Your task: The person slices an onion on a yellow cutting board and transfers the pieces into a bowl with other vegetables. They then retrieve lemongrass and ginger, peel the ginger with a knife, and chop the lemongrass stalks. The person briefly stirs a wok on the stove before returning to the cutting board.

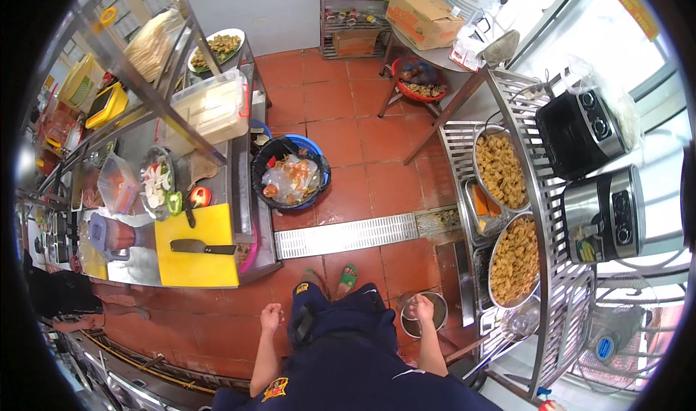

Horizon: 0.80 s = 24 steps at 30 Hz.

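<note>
My left hand point(272, 318) hangs at my left side, fingers loosely curled, with nothing seen in it. At my right side, my right hand point(422, 307) has its fingers bent around the edge of what looks like a clear round container point(404, 303); its exact kind is hard to make out. Below that hand, a round metal pot point(438, 299) stands on the red tiled floor. On the steel counter to the left, a kitchen knife point(203, 247) lies across a yellow cutting board point(191, 272), apart from both hands.
A lined waste bin point(326, 185) stands beside the counter, beyond a metal floor drain grate point(348, 236). At right, a slatted steel rack point(530, 193) bears bowls of golden-brown food pieces point(499, 163) and black-and-silver appliances point(601, 215). Another person point(60, 299) stands at far left.
</note>
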### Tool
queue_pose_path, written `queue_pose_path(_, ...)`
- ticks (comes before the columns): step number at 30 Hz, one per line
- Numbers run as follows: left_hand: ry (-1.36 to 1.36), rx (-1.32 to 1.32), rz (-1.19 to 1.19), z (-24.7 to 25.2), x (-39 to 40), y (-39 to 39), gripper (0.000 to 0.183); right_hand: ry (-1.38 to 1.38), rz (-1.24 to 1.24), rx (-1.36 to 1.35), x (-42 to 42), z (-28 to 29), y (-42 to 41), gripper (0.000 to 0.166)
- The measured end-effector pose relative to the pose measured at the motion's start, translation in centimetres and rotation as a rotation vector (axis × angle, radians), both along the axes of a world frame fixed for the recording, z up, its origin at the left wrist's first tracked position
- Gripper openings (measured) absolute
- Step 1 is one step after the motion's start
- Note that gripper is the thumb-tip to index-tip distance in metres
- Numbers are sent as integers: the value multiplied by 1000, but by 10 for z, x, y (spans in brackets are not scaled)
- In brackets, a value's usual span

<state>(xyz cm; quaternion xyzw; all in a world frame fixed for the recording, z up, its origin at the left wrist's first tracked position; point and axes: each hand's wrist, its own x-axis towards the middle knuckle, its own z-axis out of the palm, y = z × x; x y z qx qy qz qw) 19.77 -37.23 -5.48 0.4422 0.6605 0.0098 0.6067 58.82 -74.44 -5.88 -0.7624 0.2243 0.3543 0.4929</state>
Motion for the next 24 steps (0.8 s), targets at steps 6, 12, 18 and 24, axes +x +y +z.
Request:
queue_pose_path(6, 193, -74, -171, -10, 72, 42, 20, -116, 135, 64, 117, 13, 126, 31)
queue_pose_path(12, 182, -150, -70, -30, 173, 115, 19, -206, 368, 66, 228, 21, 274, 34)
queue_pose_path(18, 95, -18, -158, -65, 306, 237, 25, -213, 437, 34, 344, 39, 370, 36)
queue_pose_path(24, -81, 140, -70, -8, 463, 383, 24, -229, 268, 132, 457, 50, 448, 31)
